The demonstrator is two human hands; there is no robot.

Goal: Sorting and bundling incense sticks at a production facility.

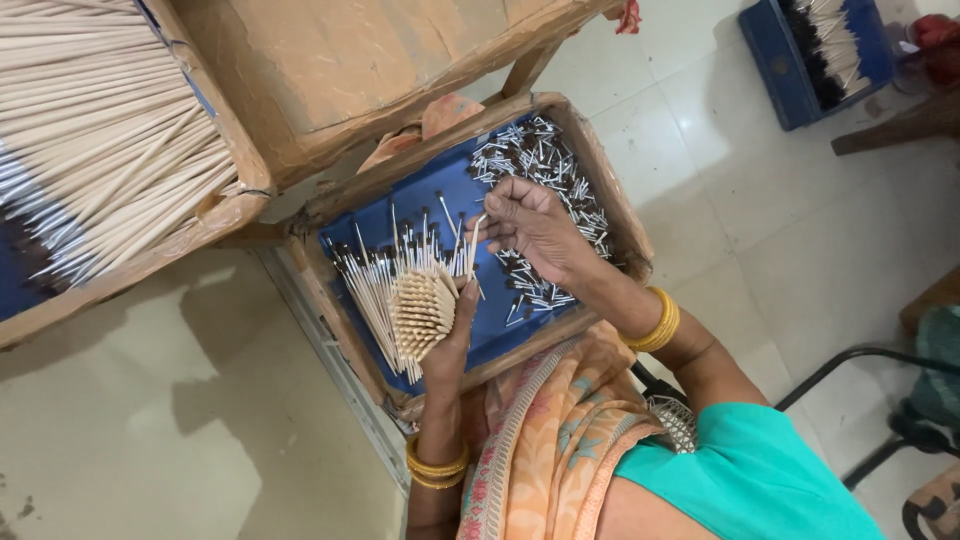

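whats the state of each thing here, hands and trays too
left hand: gripping stick bundle, ends towards the camera
right hand: pinching one stick over the tray
tray: blue-lined, holds loose tipped sticks
big box: full of plain sticks
blue crate: holds sticks

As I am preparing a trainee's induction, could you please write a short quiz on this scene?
1. True or false: the left hand holds a bundle of thin sticks.
2. The lining of the tray is: A red, B blue, C green.
3. What lies in the tray just beyond the right hand?
Key: 1 true; 2 B; 3 a pile of short dark-tipped sticks.
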